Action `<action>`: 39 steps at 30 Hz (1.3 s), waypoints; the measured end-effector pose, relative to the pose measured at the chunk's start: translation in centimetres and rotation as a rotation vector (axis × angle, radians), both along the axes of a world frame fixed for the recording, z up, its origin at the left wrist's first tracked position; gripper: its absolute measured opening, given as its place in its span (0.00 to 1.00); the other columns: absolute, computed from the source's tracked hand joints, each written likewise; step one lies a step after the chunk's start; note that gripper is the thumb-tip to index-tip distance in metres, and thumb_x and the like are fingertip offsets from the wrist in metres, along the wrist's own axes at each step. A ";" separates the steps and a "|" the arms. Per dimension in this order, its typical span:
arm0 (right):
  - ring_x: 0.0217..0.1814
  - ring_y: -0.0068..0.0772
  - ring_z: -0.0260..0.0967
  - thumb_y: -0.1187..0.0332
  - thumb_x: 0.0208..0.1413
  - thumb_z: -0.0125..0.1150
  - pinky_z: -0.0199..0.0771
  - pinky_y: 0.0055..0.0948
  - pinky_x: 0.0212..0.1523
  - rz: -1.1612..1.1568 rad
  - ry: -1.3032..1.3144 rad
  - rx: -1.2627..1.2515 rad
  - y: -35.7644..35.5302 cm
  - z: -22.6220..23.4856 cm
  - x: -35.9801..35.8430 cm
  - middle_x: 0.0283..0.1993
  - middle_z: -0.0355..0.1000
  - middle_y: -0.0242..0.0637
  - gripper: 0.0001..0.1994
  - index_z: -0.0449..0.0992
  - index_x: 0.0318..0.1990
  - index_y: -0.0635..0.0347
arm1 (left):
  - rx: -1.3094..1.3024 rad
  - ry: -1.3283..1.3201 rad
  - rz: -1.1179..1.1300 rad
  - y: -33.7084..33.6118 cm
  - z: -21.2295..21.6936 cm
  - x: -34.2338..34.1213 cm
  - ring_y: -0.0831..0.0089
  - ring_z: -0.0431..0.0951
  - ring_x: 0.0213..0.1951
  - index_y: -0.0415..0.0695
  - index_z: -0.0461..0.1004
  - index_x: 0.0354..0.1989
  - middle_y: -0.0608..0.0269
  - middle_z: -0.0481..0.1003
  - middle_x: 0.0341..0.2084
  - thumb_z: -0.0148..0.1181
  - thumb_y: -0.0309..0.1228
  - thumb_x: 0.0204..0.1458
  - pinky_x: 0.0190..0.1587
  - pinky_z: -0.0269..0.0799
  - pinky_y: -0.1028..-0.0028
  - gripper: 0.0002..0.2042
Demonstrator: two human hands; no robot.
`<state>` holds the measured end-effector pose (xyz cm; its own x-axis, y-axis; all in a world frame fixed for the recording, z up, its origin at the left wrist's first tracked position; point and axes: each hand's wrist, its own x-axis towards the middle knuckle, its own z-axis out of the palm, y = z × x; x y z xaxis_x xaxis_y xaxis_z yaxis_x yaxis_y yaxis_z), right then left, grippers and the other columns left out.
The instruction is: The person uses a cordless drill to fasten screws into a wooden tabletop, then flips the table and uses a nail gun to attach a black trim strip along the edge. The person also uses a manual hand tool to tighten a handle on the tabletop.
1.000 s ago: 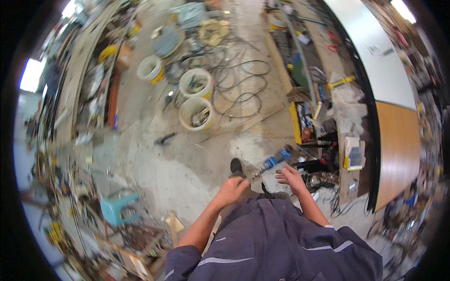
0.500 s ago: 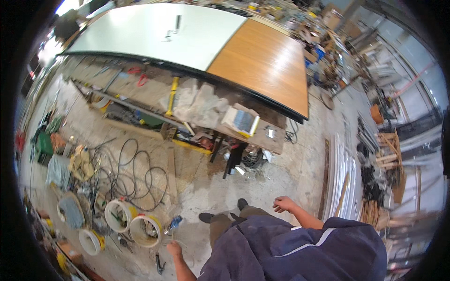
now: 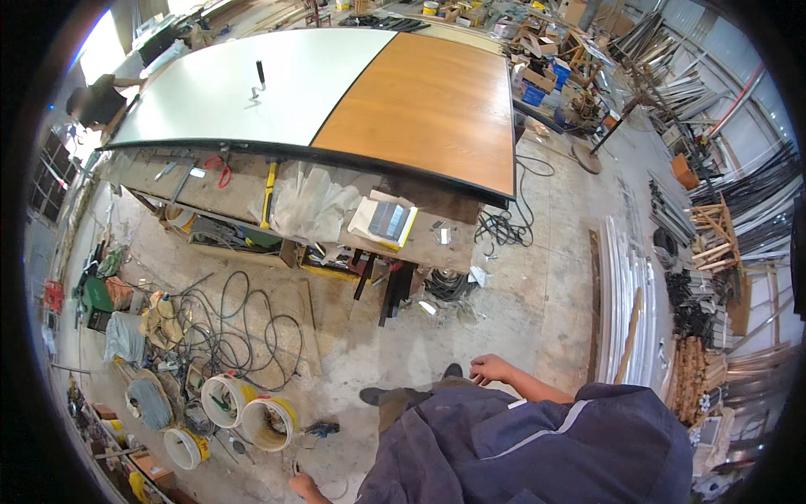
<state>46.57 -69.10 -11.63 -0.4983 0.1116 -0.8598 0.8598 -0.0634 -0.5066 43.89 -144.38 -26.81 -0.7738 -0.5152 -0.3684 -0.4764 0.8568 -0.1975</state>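
My right hand (image 3: pixel 490 370) hangs in front of my dark jacket, fingers loosely curled and apart, with nothing seen in it. Low in the view, my left hand (image 3: pixel 302 485) is small and partly cut off, and its fingers cannot be made out clearly. A metal hand tool on the floor lies by its fingertips; whether they touch is unclear. Ahead, a large white and wood-brown panel (image 3: pixel 420 109) with a black edge lies on a workbench (image 3: pixel 227 189). A black-handled tool (image 3: pixel 260 76) is on its white part. Neither hand reaches the panel.
Buckets (image 3: pixel 269 424) and looped black cable (image 3: pixel 252 328) lie at left. An open box (image 3: pixel 384 220), a yellow level (image 3: pixel 269 195) and red-handled scissors (image 3: pixel 220 170) are on the bench. Long white profiles (image 3: pixel 625 311) lie at right. Another person (image 3: pixel 96 105) stands at the panel's far left.
The view has shifted, with the panel and bench now lower and further left. My left hand sits lower in the picture. My right hand has shifted slightly left.
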 end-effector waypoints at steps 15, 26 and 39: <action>0.35 0.40 0.82 0.66 0.59 0.57 0.82 0.36 0.31 -0.350 0.056 0.022 17.3 -2.3 14.6 0.42 0.80 0.45 0.13 0.78 0.44 0.67 | 0.982 0.056 -0.276 52.5 16.4 -4.7 0.52 0.82 0.47 0.34 0.76 0.53 0.42 0.80 0.46 0.60 0.39 0.60 0.50 0.75 0.62 0.21; 0.32 0.38 0.81 0.67 0.61 0.58 0.83 0.37 0.32 -0.635 0.033 0.078 25.5 -4.0 20.4 0.40 0.81 0.47 0.11 0.78 0.43 0.67 | 1.566 0.025 -0.386 83.2 29.2 -16.1 0.67 0.82 0.45 0.30 0.68 0.58 0.48 0.79 0.46 0.54 0.33 0.67 0.50 0.78 0.69 0.19; 0.37 0.41 0.80 0.63 0.65 0.57 0.83 0.38 0.38 -0.814 0.254 0.033 48.4 0.0 -0.4 0.44 0.79 0.51 0.21 0.71 0.57 0.73 | 1.571 0.386 -0.383 99.8 39.4 -27.8 0.69 0.81 0.46 0.31 0.73 0.51 0.52 0.82 0.41 0.55 0.26 0.66 0.52 0.75 0.72 0.11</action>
<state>46.15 -20.73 -11.62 -0.4294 0.5420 -0.7224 0.4127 -0.5937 -0.6908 16.13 -44.62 12.63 -0.9226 0.3775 -0.0797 -0.0179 0.1645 0.9862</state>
